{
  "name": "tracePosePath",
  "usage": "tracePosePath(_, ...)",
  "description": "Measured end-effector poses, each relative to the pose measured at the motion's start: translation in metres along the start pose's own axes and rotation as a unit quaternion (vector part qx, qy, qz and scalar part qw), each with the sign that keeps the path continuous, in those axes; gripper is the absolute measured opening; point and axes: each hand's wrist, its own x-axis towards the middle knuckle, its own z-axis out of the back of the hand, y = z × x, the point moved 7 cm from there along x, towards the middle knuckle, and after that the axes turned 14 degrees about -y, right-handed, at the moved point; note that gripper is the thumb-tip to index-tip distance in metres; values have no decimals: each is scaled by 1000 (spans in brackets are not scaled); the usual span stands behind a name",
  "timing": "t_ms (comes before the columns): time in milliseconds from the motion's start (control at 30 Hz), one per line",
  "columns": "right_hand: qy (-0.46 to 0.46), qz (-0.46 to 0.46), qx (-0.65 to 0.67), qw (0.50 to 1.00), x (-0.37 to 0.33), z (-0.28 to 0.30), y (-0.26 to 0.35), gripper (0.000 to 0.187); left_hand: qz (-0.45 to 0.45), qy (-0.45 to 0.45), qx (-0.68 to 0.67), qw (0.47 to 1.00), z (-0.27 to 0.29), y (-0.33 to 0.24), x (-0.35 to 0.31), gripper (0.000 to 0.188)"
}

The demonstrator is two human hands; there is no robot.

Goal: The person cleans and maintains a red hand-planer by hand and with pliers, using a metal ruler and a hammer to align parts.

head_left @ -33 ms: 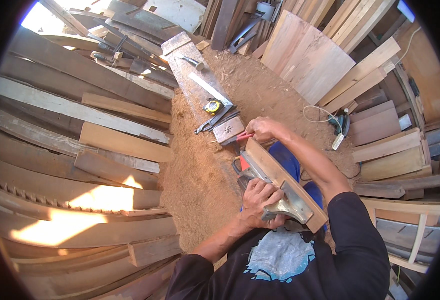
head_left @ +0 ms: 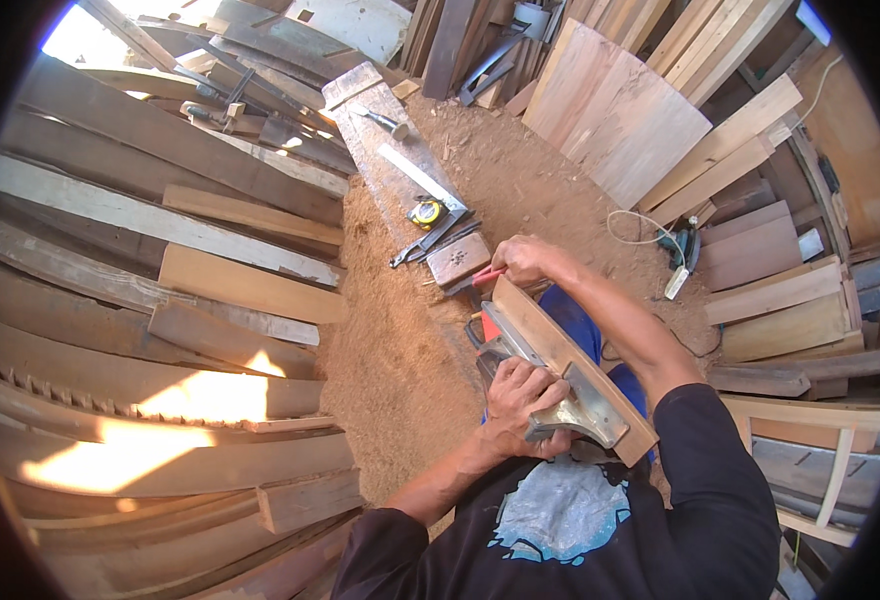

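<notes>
My left hand (head_left: 528, 405) is closed over a grey metal-bodied tool (head_left: 582, 408) with a flat plate and a red part near its far end. Along the tool's right side runs a long wooden strip (head_left: 560, 350), close against the plate. It is tilted across my lap. My right hand (head_left: 523, 260) is closed round a slim red tool (head_left: 488, 274) just beyond the strip's far end. Its kind is hard to make out, as my fingers cover part of it. The red tool's tip is close to the near end of a narrow wooden bench (head_left: 368, 92).
On the bench lie a yellow tape measure (head_left: 426, 212), a metal square (head_left: 415, 172) and a dark clamp-like tool (head_left: 422, 246). Sawdust (head_left: 380, 370) covers the ground. Stacked boards (head_left: 250, 285) line the left; a corded green power tool (head_left: 682, 248) sits at right near leaning panels (head_left: 615, 120).
</notes>
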Motion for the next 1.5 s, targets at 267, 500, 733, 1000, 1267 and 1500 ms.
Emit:
tracePosePath(267,-88,-20,50,995,18,-39,-43,30,7,-13,-17,1000,-2,12,-4,52)
tracePosePath(500,-186,-174,5,967,-2,-18,-39,39,14,-20,-6,1000,0,20,-6,50)
tracePosePath(733,-365,-109,104,919,-50,23,-66,39,38,-14,-34,999,-2,37,-3,45)
tracePosePath(1000,-437,-237,308,811,-275,51,-30,21,153,-92,-113,978,18,75,-20,46)
tracePosePath(1267,-155,-75,294,940,-284,-64,67,47,194,-62,-96,974,0,77,-1,33)
tracePosePath(1500,-210,-33,249,945,-225,-77,81,65,305,-68,-55,948,-22,99,30,33)
